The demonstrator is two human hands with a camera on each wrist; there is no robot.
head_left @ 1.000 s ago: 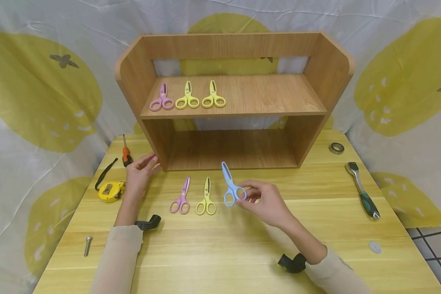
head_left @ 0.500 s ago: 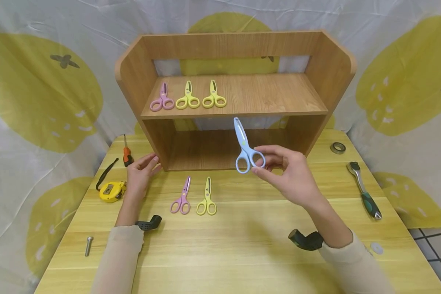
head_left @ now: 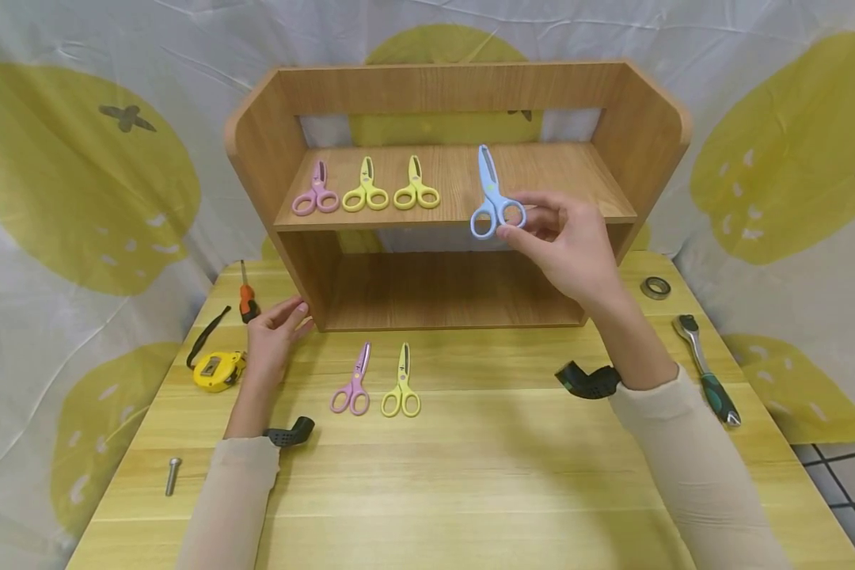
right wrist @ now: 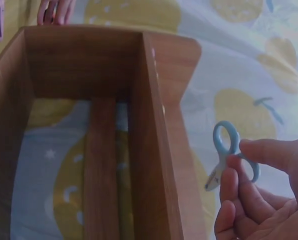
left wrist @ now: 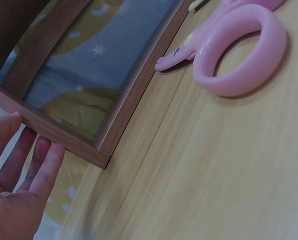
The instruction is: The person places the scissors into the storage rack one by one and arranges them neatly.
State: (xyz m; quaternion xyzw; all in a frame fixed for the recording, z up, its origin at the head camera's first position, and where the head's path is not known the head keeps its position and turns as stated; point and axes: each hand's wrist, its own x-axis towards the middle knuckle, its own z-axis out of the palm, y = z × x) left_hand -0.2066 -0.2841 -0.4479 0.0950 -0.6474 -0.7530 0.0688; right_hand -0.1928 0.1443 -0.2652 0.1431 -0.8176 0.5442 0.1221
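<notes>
Blue scissors (head_left: 494, 194) hang in front of the upper board of a wooden shelf (head_left: 456, 226), blades pointing up and away. My right hand (head_left: 570, 241) pinches one of their handle loops between thumb and fingers, as the right wrist view also shows. At the shelf's lower left corner, my left hand (head_left: 271, 336) touches the side panel with thumb and fingertips. On the upper board lie purple scissors (head_left: 317, 191) and two yellow pairs, in a row. Another purple pair of scissors (head_left: 353, 381) and a yellow pair of scissors (head_left: 401, 383) lie on the table below.
Left of the shelf are an orange screwdriver (head_left: 247, 302), a yellow tape measure (head_left: 217, 370) and a bolt (head_left: 173, 476). A bearing ring (head_left: 655, 287) and a ratchet wrench (head_left: 708, 372) lie on the right. Behind the shelf hangs a lemon-patterned cloth (head_left: 85, 182).
Held in my right hand, the blue scissors have risen from just above the table to the height of the upper board, moving slightly right. My left hand has stayed at the shelf's side.
</notes>
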